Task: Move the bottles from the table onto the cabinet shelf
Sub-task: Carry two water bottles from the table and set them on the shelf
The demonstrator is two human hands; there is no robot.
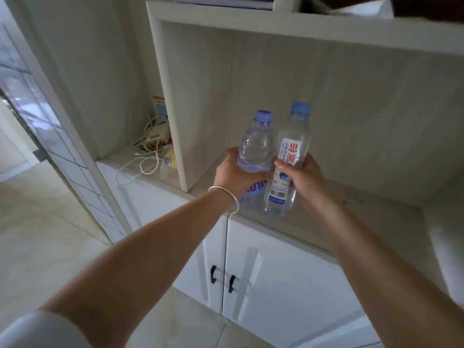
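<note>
Both forearms reach fwd. Left hand grips purple-capped bottle; right hand grips red-lettered bottle. Bottles upright, side by side, touching, at cabinet shelf front edge, left end.

Soft daylight from left, slight blur, wide-angle edge distortion
</note>
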